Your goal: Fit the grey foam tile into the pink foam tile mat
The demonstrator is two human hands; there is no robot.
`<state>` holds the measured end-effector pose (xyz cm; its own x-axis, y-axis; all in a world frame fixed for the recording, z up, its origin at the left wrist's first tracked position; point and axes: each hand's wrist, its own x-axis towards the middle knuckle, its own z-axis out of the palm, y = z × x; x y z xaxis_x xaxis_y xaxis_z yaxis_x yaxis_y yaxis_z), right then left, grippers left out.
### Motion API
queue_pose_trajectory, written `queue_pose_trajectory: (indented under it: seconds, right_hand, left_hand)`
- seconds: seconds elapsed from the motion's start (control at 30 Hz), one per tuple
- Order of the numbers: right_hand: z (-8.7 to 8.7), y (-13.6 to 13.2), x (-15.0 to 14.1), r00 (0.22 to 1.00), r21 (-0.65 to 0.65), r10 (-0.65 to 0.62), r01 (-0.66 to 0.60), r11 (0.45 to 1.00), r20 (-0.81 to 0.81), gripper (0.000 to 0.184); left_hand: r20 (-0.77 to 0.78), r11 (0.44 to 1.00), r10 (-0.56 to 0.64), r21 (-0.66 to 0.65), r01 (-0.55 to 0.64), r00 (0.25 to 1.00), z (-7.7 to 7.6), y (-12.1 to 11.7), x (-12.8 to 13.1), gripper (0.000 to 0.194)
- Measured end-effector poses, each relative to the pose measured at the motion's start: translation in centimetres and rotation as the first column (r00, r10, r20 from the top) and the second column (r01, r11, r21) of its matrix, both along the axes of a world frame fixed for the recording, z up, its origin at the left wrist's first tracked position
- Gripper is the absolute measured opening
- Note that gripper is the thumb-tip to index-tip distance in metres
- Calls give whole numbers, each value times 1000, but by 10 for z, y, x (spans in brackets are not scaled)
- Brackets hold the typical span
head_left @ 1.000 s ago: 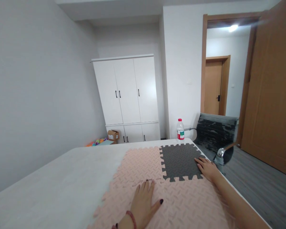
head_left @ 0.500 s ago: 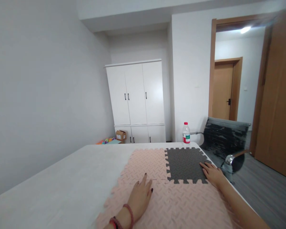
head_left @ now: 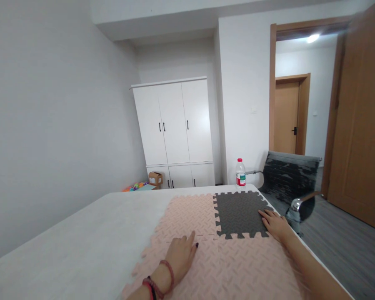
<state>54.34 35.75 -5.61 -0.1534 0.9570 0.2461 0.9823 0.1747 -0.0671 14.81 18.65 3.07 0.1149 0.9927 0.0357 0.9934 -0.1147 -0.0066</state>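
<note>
Interlocking foam mats lie on a pale grey table (head_left: 81, 241): several pink tiles (head_left: 231, 262) joined around one dark grey tile (head_left: 239, 213). My left hand (head_left: 180, 255) presses on a pink tile near a seam, fingers partly curled with the fingertips down, holding nothing. My right hand (head_left: 274, 224) lies flat, fingers stretched, across the right edge of the dark grey tile and the pink tile beside it.
A water bottle (head_left: 240, 172) with a red cap stands at the table's far edge. A black office chair (head_left: 290, 183) sits off the right corner. Behind are a white wardrobe (head_left: 174, 131), a small cardboard box (head_left: 155, 178), coloured toys on the floor and an open wooden door (head_left: 358, 121).
My left hand has drawn back toward me and curled its fingers from flat. The right hand has stayed on the grey tile's edge. The view has shifted slightly.
</note>
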Motion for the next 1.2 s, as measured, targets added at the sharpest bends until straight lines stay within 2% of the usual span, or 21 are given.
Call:
queue_pose_trajectory:
  seconds: [0.17, 0.23, 0.37, 0.43, 0.53, 0.7, 0.83, 0.93, 1.03, 1.13, 1.2]
  right_hand:
    - [3, -3, -2, 1000, 1, -1, 1, 1000, 2, 50]
    - [5, -4, -3, 1000, 13, 6, -6, 1000, -2, 50]
    - [9, -5, -4, 1000, 18, -2, 2, 1000, -11, 49]
    - [9, -5, -4, 1000, 18, -9, 10, 1000, -15, 49]
    - [10, -5, -5, 1000, 21, -8, 8, 1000, -12, 49]
    - [13, -11, -8, 999, 43, -24, 23, 999, 35, 48]
    - [32, -26, -22, 985, 134, -9, -15, 991, 175, 48]
    - [57, -47, -51, 968, 165, 45, -88, 982, 248, 52]
    - [82, -85, -94, 950, 157, 148, -197, 968, 276, 52]
    - [98, -145, -123, 941, 171, 238, -282, 944, 240, 52]
    - [99, -194, -121, 933, 168, 356, -359, 918, 45, 50]
  left_hand:
    - [-3, 997, 69, 26, -69, 998, 0, 6, 19, 55]
    - [12, 999, 22, 23, -23, 1000, 0, 8, 31, 56]
    - [78, 986, -163, 39, 161, 983, -3, 12, 63, 51]
    - [99, 980, -192, 80, 185, 976, -7, 13, 76, 49]
    - [94, 981, -169, 108, 158, 981, -12, 15, 87, 45]
    - [88, 986, -141, 103, 132, 986, -16, 19, 89, 39]
    - [90, 993, -94, 77, 87, 992, -18, 17, 92, 38]
    - [121, 995, -93, 59, 86, 988, -13, 15, 88, 36]
    - [188, 993, -122, 13, 121, 975, -3, 16, 77, 33]
    - [281, 982, -157, -55, 179, 947, 12, 17, 65, 31]
    - [349, 972, -181, -79, 221, 919, 25, 10, 57, 31]
